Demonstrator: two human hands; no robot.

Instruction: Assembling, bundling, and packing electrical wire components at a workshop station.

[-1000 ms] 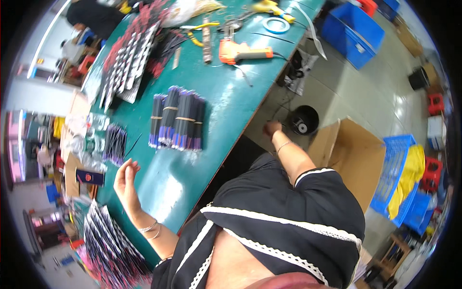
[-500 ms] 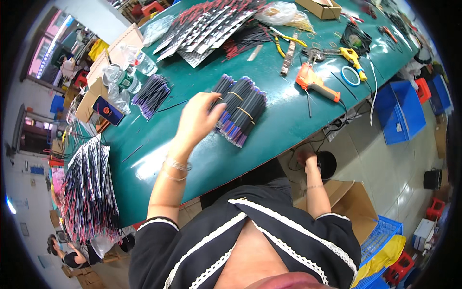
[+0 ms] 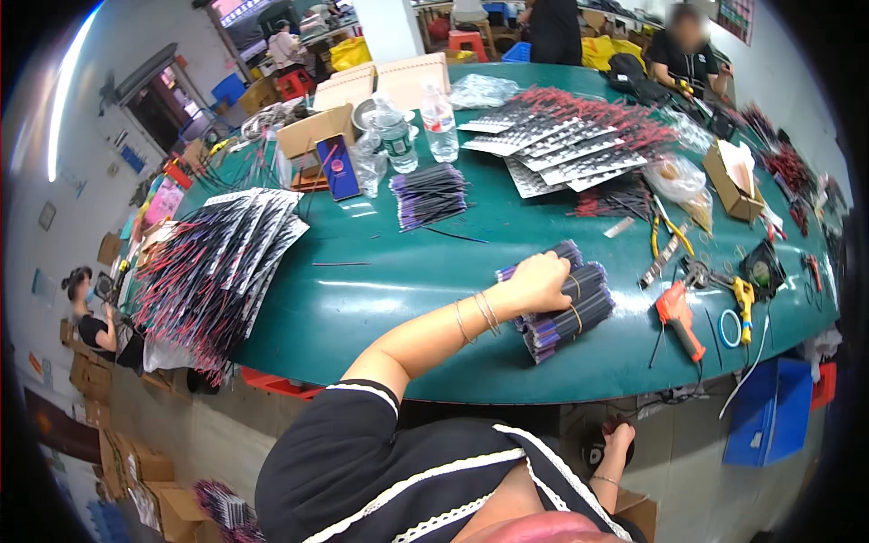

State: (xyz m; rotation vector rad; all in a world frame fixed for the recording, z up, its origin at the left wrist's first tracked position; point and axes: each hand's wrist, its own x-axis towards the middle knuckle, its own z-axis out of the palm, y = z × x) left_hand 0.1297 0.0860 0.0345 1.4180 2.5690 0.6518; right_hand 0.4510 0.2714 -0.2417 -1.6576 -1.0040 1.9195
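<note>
My left hand (image 3: pixel 540 281) is closed over the left part of a group of black wire bundles (image 3: pixel 588 300), its fingers curled round one of them. The short wires have purple ends, and tan rubber bands hold the bundles. They lie close together on the green table (image 3: pixel 425 348). My right hand (image 3: pixel 618 432) hangs below the table's near edge, away from the bundles; its fingers are too small and unclear to read. A loose pile of similar black and purple wires (image 3: pixel 428 196) lies farther back, to the left.
Stacked white sheets with red and black wires (image 3: pixel 222 262) hang over the left edge; more sheets (image 3: pixel 561 145) lie at the back. An orange glue gun (image 3: pixel 677 319), yellow-handled pliers (image 3: pixel 668 228) and a blue tape ring (image 3: pixel 729 328) are right. Plastic bottles (image 3: pixel 441 127) and a phone (image 3: pixel 338 168) stand behind.
My view has swung left and up, bringing co-workers at the back into sight. My left hand, its thumb and fingers apart before, has closed on a bundle.
</note>
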